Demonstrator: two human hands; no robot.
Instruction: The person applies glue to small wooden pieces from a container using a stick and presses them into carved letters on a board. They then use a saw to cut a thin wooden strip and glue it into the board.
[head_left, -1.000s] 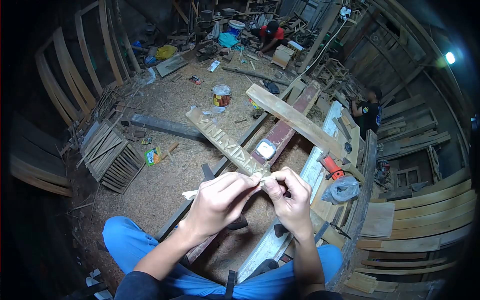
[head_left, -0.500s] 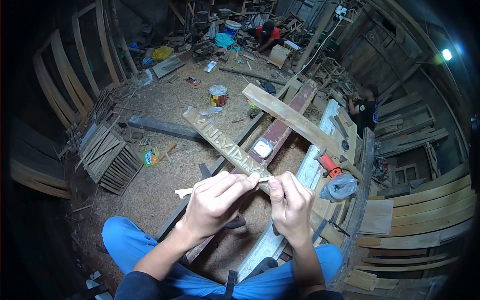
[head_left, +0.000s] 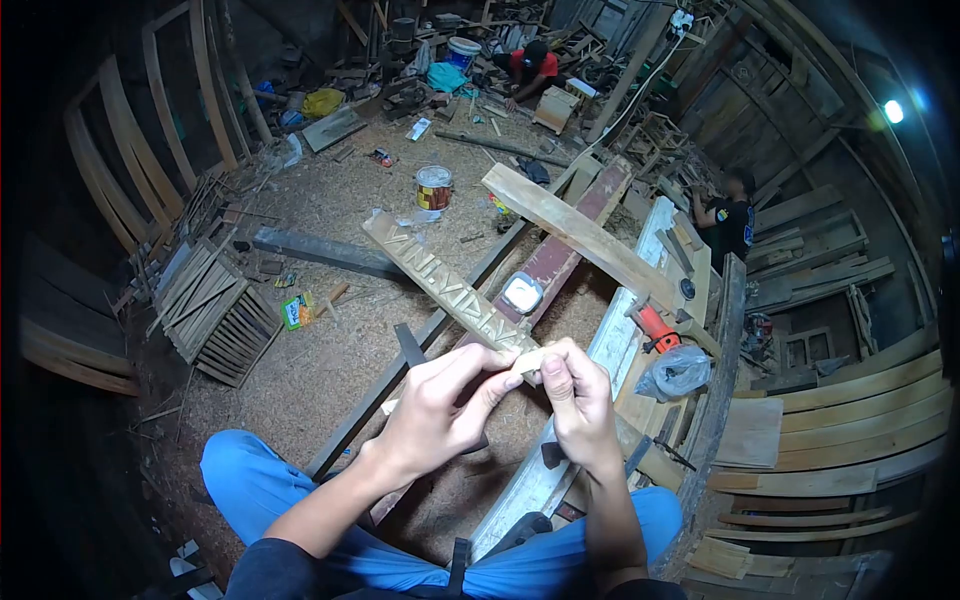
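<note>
Between both hands is a small, pale, wood-coloured piece (head_left: 530,362), its broad face showing. My left hand (head_left: 440,405) pinches one end with thumb and fingers, and my right hand (head_left: 583,410) grips the other end. Just beyond them, a wooden board with raised carved letters (head_left: 440,280) lies slantwise across the beams, its near end partly hidden behind my fingers. A small white container (head_left: 523,293) rests on the maroon beam (head_left: 550,258) beside the board.
A long plank (head_left: 570,230) crosses the beams ahead. To the right are a red power tool (head_left: 656,328), a clear plastic bag (head_left: 675,372) and stacked curved wood pieces (head_left: 850,430). A paint can (head_left: 434,188) stands on the shaving-covered floor. Two people (head_left: 532,70) work farther off.
The pale piece has turned from a thin edge to its broader face. My left hand has shifted slightly right and lower, its fingers re-gripping; the board stays put.
</note>
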